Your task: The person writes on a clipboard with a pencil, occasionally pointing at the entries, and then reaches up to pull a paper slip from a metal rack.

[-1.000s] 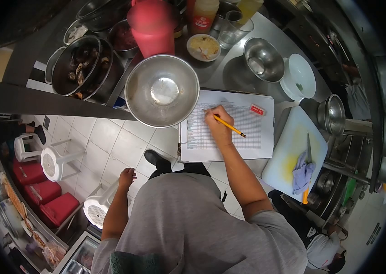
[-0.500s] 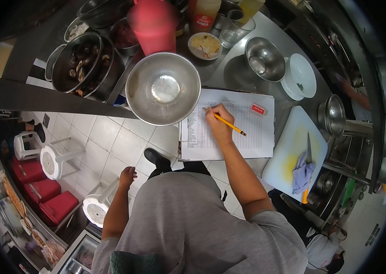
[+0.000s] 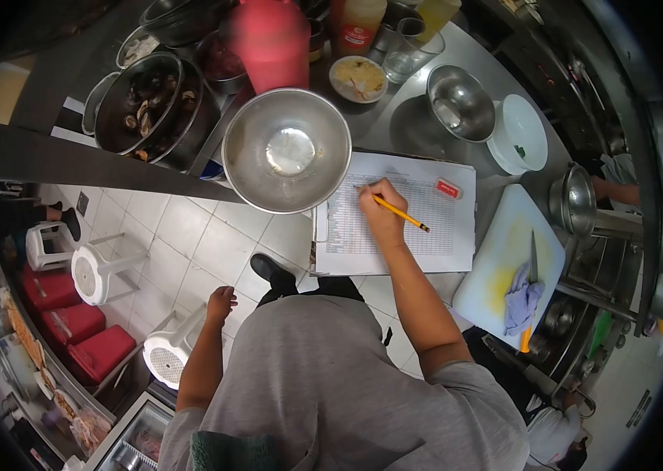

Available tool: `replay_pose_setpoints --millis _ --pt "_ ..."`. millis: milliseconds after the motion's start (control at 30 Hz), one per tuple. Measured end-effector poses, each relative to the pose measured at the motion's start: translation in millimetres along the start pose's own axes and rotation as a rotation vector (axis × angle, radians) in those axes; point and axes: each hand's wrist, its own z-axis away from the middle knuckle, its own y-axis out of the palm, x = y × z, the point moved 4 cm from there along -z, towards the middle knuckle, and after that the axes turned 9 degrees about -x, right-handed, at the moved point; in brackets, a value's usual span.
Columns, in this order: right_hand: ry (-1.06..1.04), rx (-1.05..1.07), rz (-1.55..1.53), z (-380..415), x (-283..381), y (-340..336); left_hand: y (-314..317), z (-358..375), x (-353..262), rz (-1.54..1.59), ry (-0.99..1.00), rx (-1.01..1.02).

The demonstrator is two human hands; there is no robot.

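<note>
While a printed chart (image 3: 418, 216) lies on the steel counter (image 3: 402, 125) beside a large metal bowl (image 3: 287, 151), the right hand (image 3: 382, 216) grips a yellow pencil (image 3: 400, 213) upon it; the left hand (image 3: 220, 302) hangs loosely curled, holding nothing.

Right hand (image 3: 382, 216) forward, fingers pinched closed; left hand (image 3: 220, 303) low, loosely open, empty.

We can read no text here. The sheet (image 3: 418, 228) under the fingers (image 3: 378, 206) carries a printed table, too small to make out. The red eraser (image 3: 448, 188) beside them and the bottle (image 3: 357, 27) beyond bear blurred labels.
</note>
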Motion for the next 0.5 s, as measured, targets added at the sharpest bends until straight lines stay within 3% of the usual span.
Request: replay_pose_setpoints --millis 267,500 --pt "0.060 -0.027 -0.130 1 -18 0 0 -1 -1 -0.018 0.012 0.006" --pt "0.031 0.018 -0.046 0 -11 0 0 0 -2 -0.028 0.033 0.001"
